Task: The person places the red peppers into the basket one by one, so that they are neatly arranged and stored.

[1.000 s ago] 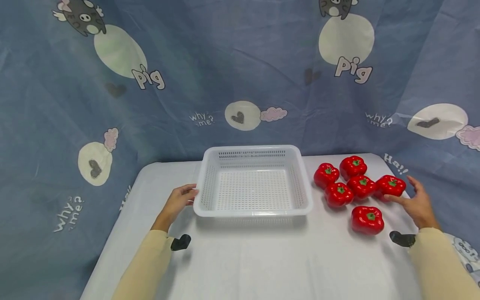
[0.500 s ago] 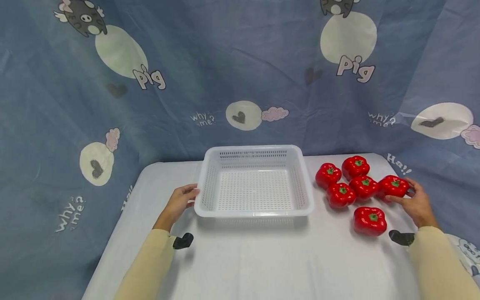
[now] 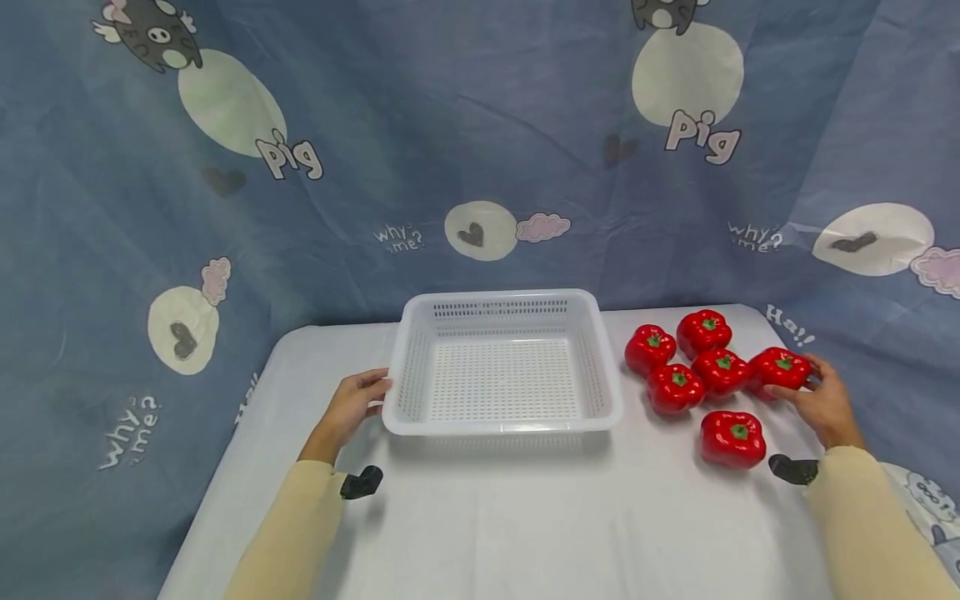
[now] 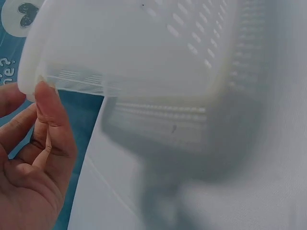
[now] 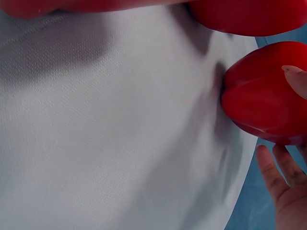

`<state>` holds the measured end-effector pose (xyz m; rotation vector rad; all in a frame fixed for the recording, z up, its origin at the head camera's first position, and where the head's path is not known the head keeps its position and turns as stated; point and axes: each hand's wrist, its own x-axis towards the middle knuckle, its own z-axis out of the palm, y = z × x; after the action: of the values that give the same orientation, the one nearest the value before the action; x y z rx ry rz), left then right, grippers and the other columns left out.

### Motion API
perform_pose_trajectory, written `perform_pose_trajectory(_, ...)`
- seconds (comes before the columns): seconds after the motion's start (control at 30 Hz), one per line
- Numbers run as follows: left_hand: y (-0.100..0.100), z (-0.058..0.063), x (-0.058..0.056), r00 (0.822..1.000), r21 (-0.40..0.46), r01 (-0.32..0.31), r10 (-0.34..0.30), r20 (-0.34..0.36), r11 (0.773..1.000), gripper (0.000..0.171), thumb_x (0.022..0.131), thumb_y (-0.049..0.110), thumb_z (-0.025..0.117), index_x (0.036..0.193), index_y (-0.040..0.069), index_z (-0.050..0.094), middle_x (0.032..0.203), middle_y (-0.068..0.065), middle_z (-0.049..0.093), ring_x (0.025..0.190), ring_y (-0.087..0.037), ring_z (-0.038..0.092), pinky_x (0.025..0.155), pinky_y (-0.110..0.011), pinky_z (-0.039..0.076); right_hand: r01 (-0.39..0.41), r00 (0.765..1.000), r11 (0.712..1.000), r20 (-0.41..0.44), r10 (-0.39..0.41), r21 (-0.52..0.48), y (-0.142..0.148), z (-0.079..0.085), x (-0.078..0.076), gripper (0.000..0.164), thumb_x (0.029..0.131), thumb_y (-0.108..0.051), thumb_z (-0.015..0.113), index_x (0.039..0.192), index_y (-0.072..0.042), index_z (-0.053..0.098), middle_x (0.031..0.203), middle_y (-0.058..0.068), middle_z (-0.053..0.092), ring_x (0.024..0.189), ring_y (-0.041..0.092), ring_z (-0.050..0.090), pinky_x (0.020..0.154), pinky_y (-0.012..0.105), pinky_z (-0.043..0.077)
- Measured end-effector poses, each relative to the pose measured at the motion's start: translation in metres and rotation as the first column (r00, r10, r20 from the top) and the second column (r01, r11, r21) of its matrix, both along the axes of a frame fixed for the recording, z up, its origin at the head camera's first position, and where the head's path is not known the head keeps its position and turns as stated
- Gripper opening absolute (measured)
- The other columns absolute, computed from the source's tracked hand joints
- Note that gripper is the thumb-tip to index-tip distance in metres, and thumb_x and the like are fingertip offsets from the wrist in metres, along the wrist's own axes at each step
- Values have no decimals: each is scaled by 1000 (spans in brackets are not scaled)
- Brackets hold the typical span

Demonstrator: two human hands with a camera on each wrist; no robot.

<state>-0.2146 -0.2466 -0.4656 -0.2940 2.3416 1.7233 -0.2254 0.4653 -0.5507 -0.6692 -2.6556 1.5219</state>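
A white plastic basket [image 3: 406, 429] with slotted sides stands at the back middle of the table. My left hand [image 3: 354, 408] is at its left side; in the left wrist view the thumb and a finger pinch the rim [image 4: 29, 72]. On the right, my right hand [image 3: 825, 404] grips the rightmost red bell pepper [image 3: 777, 371], thumb on its near side and fingers round its right side. In the right wrist view that bell pepper [image 5: 261, 96] sits on the white cloth, with the thumb lying over it and fingertips at its lower side.
Left of the gripped pepper several more red bell peppers [image 3: 675, 389] are clustered close together. A single bell pepper [image 3: 732, 439] lies nearer the front. Behind the white-covered table [image 3: 510, 517] hangs a blue printed cloth [image 3: 360, 192], which also runs down both sides.
The fingers of my right hand have closed in on the rightmost bell pepper from its right. My left hand stays at the basket rim. The head view has shifted slightly.
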Motion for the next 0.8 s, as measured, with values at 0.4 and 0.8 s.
perform_pose_trajectory(0.4, 1, -2, 2, 999, -13, -39, 39, 7, 999, 48, 98, 25, 57, 139, 2, 48, 130, -16, 55, 100, -20, 56, 82, -25, 50, 28, 1000, 999, -1, -28, 18, -18, 29, 12, 105, 86, -44, 69, 154, -7, -1, 157, 27, 5, 138, 53, 14, 100, 63, 35)
perform_pose_trajectory(0.8, 0, -2, -3, 999, -4, -47, 47, 18, 999, 49, 97, 23, 60, 138, 0, 48, 125, -16, 56, 97, -19, 55, 78, -24, 52, 83, 995, 996, -59, -82, 13, -57, 86, 32, 96, 90, -39, 65, 154, -8, 0, 158, 23, 6, 141, 48, 14, 102, 59, 36)
